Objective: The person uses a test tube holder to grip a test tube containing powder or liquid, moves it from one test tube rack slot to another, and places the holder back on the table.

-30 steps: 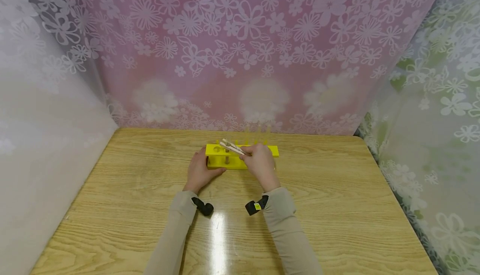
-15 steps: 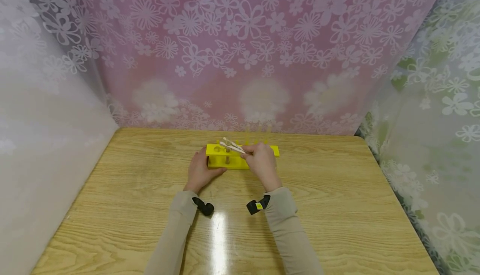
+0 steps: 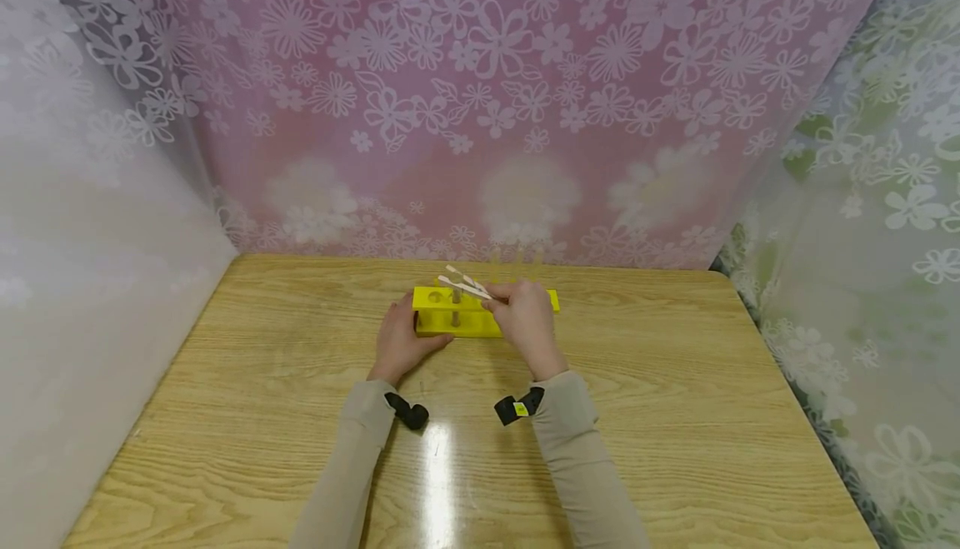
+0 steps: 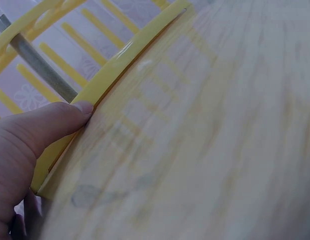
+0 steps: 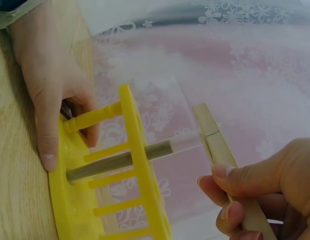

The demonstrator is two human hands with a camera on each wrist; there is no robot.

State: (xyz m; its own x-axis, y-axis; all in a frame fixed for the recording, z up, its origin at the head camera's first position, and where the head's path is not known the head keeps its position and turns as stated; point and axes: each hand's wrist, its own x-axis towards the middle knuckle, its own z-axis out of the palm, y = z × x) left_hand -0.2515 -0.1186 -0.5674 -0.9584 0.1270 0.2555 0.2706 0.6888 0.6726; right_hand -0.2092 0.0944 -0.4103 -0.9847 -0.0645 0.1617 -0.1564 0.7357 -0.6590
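A yellow test tube rack [image 3: 472, 329] stands on the table. My left hand [image 3: 399, 342] grips its left end, thumb on the front of the base, other fingers behind. One test tube [image 5: 109, 165] with grey-brown contents stands in a hole near that end; its clear upper part sticks out above the top plate. My right hand [image 3: 525, 324] pinches a wooden test tube clamp [image 5: 222, 142] between thumb and fingers. In the head view the clamp's two arms are spread apart at the tips, beside the tube's mouth. Whether they touch the glass I cannot tell.
Behind the rack, several pale upright shapes [image 3: 517, 259] rise near its right end, too faint to make out. The wooden table [image 3: 660, 399] reaches back to a pink flowered curtain [image 3: 465, 157]. Pale curtains hang at both sides.
The clamp has risen slightly, and its tips stand wider apart than before. My right hand has shifted a little up with it. The left hand and the rack have stayed in place.
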